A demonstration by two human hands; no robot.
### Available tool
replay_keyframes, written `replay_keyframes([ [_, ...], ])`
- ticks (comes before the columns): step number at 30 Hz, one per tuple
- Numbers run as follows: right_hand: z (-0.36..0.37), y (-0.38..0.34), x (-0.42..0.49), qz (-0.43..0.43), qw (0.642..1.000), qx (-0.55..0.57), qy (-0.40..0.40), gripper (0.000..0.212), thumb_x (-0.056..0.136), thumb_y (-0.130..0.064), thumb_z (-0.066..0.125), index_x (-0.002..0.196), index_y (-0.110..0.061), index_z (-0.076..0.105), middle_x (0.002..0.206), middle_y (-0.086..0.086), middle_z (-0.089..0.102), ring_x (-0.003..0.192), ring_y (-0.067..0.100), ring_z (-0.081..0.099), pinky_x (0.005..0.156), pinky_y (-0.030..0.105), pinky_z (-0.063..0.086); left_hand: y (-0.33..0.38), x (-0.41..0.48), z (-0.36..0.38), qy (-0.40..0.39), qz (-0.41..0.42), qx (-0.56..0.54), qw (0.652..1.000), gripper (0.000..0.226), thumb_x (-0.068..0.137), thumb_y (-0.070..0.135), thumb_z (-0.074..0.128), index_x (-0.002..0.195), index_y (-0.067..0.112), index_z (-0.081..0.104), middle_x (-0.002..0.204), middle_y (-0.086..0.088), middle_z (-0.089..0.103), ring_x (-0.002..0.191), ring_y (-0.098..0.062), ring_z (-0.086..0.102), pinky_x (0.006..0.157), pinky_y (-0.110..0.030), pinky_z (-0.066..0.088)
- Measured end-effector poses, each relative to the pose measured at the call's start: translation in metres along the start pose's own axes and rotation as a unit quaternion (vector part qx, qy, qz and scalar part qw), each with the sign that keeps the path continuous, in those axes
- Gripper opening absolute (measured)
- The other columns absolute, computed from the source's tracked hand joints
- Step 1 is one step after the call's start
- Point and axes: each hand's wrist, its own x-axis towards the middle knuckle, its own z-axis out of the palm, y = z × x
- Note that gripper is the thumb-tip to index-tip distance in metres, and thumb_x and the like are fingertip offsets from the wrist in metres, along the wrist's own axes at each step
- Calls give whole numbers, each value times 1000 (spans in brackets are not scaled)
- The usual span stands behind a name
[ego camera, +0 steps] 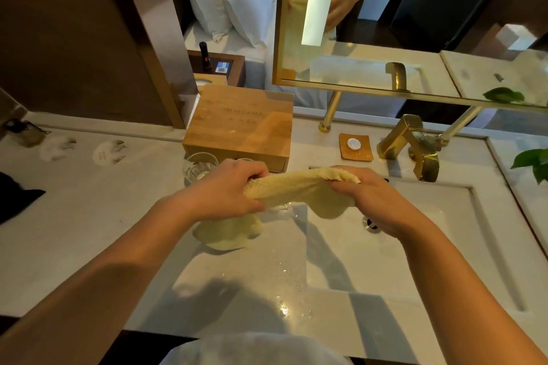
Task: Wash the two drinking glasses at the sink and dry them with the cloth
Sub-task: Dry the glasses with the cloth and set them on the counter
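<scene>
- While I held the cloth [299, 184] stretched between both fists, its long axis ran left to right, roughly level, above the left edge of the sink [415, 246], with loose ends drooping below each grip.
- My left hand [231, 190] was clenched round the cloth's left end, and my right hand [373, 201] was bunched round its right end, over the basin.
- One drinking glass [200, 167] stood upright on the counter [89, 231] just beyond my left hand, in front of the wooden box [240, 127]. Only the rim of the second glass [244, 159] showed behind my left knuckles.
- Both glasses lay away from me and left of the cloth's middle, so I judged the left hand the nearer one to reach for a glass while the right kept the cloth.
- I could not tell whether the glasses were wet.
</scene>
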Motion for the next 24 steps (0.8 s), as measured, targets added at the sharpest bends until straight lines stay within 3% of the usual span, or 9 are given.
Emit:
replay_keyframes([
  [4,-1,-8,-3,-40,999,-12,19,24,101,-15,50,98,-26,71,89,-11,71,86,2,63,71,18,51,4,-11,-22,-12,-46,32,998,30,81,29,82,104,36,64,100,17,61,95,-5,58,78,-22,49],
  [6,-4,-13,-3,-58,998,2,38,25,100,-8,52,98,-22,73,85,-12,71,83,1,64,70,17,52,4,-17,-35,-48,-78,95,991,32,83,27,80,107,40,64,97,18,59,92,-4,56,74,-21,46],
  [9,-10,-20,-1,-68,994,11,86,24,97,-3,55,94,-19,73,90,1,69,90,17,62,81,33,51,-3,-25,-52,-93,-116,159,976,18,86,28,78,100,34,68,88,17,61,81,-3,57,65,-18,43],
  [13,-18,-30,5,-63,991,11,122,11,95,-12,61,94,-11,71,95,21,66,86,29,59,79,43,49,-25,-37,-66,-115,-133,15,984,5,87,31,76,90,28,74,85,7,71,82,-10,66,72,-24,55],
  [18,-18,-39,24,-59,976,13,210,25,96,-30,62,93,-6,70,96,23,66,86,29,59,75,43,50,-42,-37,-66,-18,-162,-184,969,33,83,38,73,102,12,74,101,-10,73,97,-24,70,88,-39,57],
  [24,-23,-32,39,-26,955,45,291,19,95,-27,60,87,-11,68,85,6,63,85,23,58,78,46,50,-39,-35,-65,80,-193,-244,947,20,87,23,74,102,9,70,100,-12,69,88,-26,67,66,-28,55],
])
